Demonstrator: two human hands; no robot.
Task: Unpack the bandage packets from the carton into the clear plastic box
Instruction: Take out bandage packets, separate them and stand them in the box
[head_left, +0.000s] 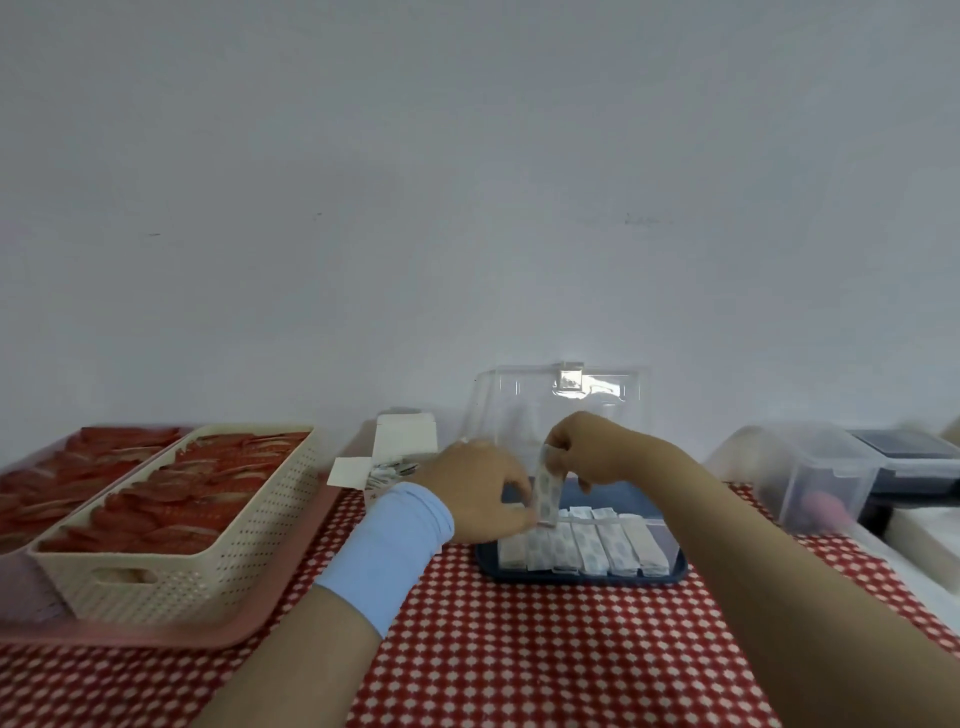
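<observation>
A clear plastic box (670, 535) with its lid raised against the wall stands on a dark blue tray (582, 578). Several white bandage packets (592, 548) lie in a row inside it. Both hands hold one upright stack of bandage packets (546, 491) over the box's left end: my right hand (592, 447) pinches its top, my left hand (475, 491) grips its lower end. The open white carton (400, 457) stands behind my left hand, with more packets showing in its mouth.
A cream perforated basket (218, 561) of red packets sits on a pink tray (291, 582) at the left. A second clear lidded box (815, 478) and a dark device (909, 457) are at the right. A red checked cloth (545, 649) covers the table.
</observation>
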